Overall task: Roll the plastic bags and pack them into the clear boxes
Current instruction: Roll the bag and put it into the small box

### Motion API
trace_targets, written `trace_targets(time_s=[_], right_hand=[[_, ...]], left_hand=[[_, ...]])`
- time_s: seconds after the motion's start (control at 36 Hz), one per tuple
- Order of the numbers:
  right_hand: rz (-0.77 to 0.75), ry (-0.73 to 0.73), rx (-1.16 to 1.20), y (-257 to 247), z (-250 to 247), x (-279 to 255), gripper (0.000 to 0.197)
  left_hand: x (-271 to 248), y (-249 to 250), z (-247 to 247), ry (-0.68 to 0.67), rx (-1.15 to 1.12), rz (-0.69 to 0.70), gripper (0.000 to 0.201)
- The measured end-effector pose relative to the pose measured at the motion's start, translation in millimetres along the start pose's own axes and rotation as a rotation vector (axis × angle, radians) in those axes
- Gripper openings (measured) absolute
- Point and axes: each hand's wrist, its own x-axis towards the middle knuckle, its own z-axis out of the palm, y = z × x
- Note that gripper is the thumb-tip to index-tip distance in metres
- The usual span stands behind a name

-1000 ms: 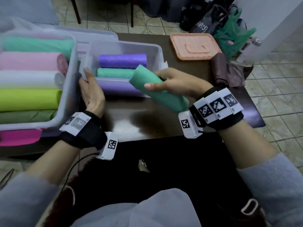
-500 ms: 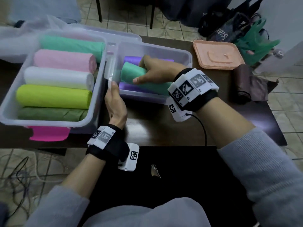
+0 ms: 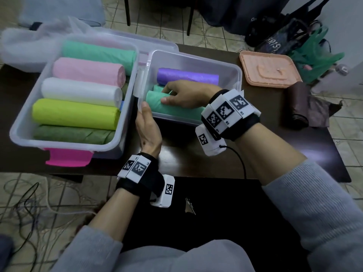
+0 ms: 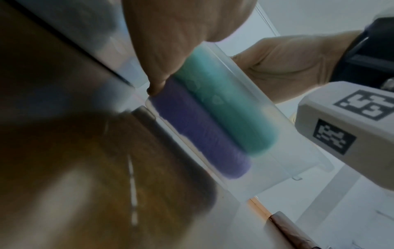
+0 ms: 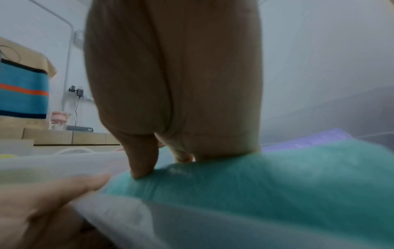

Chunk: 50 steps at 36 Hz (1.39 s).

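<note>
Head view: high, looking down over table (image 3: 255, 154), both boxes in frame. Left wrist: low at table level, tilted up, close. Right wrist: inside small box (image 3: 233, 71), very close, facing 9 o'clock. All share the teal roll (image 3: 176, 109).

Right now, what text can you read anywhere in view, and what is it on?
"RIS": partial white lettering on the dark bag on the floor; the rest is hidden.
Right wristband: tiny labels beside the square markers, too small to read.
Left wristband: the same, unreadable.
</note>
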Motion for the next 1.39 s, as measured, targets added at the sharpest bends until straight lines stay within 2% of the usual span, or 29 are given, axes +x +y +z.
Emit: trace_targets(time_s=[0.08, 0.14, 0.22, 0.31, 0.36, 0.5, 0.56, 0.72, 0.83, 1.17, 1.39], right_hand=[[0.012, 0.003, -0.024, -1.2, 7.3, 1.6, 0.049], [0.012, 0.064, -0.007, -0.2, 12.3, 4.3, 0.059], [0.020, 0.157, 0.056, 2.6, 21.2, 10.5, 0.064], [0.013, 0.101, 0.053, 3.1, 28.1, 11.0, 0.064], [0.020, 0.125, 0.010, 4.8, 30.0, 9.2, 0.061], [0.035, 0.435, 0.018, 19.5, 26.8, -0.4, 0.044], [0.060, 0.506, 0.028, 33.4, 24.4, -4.5, 0.039], [0.069, 0.400, 0.057, 62.6, 39.7, -14.4, 0.042], [0.084, 0.402, 0.084, 64.1, 44.9, -20.9, 0.044], [0.117, 0.311, 0.123, 61.3, 40.6, -19.7, 0.047], [-0.008, 0.287, 0.219, 67.9, 24.2, -24.4, 0.040]], left_hand=[[2.9, -2.7, 0.3, -0.001, 0.032, 0.017, 0.053], [6.5, -6.2, 0.4, -0.011, 0.070, 0.025, 0.042], [9.5, -5.6, 1.1, -0.037, 0.104, 0.035, 0.041], [8.1, -3.2, 3.2, -0.022, 0.125, 0.048, 0.041], [6.7, -4.2, 4.2, -0.017, 0.130, 0.059, 0.045], [9.1, -4.0, 6.2, 0.016, 0.157, 0.019, 0.046], [11.3, -1.4, 9.2, 0.023, 0.170, -0.007, 0.044], [17.9, 3.7, 18.1, 0.061, 0.205, -0.075, 0.045], [13.6, 5.3, 23.3, 0.077, 0.216, -0.099, 0.048], [7.0, 0.2, 25.9, 0.104, 0.263, -0.074, 0.051], [-12.8, -17.0, 22.2, 0.066, 0.339, -0.012, 0.051]])
